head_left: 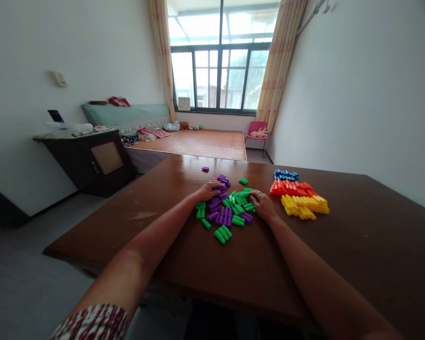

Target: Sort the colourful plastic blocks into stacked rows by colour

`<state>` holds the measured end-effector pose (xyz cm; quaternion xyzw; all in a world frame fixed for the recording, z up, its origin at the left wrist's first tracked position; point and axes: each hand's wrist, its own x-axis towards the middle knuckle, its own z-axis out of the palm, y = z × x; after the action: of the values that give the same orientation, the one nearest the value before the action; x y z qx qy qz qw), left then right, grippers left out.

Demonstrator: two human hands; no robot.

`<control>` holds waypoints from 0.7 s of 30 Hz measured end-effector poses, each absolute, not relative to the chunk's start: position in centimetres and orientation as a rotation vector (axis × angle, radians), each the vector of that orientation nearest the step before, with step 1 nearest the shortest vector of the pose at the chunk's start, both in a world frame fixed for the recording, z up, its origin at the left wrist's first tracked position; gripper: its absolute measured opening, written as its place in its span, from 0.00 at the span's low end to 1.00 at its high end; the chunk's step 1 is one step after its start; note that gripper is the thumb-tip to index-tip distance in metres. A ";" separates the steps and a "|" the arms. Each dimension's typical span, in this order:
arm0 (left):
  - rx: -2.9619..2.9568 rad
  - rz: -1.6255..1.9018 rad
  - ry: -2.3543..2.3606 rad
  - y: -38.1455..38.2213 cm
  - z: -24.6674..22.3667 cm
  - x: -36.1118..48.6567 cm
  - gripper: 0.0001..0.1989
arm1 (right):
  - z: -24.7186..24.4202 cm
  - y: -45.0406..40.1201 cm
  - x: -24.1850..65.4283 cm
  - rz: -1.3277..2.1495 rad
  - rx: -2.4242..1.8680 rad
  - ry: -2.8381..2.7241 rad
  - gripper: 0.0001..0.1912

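Note:
Small plastic tubes in mixed purple and green lie in a loose heap on the brown table between my hands. My left hand (208, 191) is at the heap's left edge, its fingers bent around purple tubes (218, 188) at the far side. On the right edge, my right hand (263, 205) rests with fingers reaching to the green tubes (239, 198), touching the nearest ones. Its fingers look slightly apart, with nothing clearly held. Closer to me are a row of purple tubes (224, 216) and a small group of green tubes (223, 233).
Right of my right hand lie sorted piles of blue tubes (286, 175), red-orange tubes (293, 188) and yellow tubes (304, 206). A lone purple tube (205, 169) and a green tube (243, 181) lie farther back. Beyond the table (357, 236) stand a bed (205, 144) and a pink chair (257, 126).

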<state>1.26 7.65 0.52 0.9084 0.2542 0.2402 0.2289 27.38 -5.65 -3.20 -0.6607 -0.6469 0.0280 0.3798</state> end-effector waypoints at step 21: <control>2.679 0.622 1.159 -6.0 1.7 -5.8 0.21 | -1.9 -11.3 28.0 0.550 -1.412 -1.245 0.26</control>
<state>-5.80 -5.99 1.66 0.8948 0.3873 0.2077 0.0787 28.02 -11.35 -1.87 -0.5981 -0.5275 0.2332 0.5565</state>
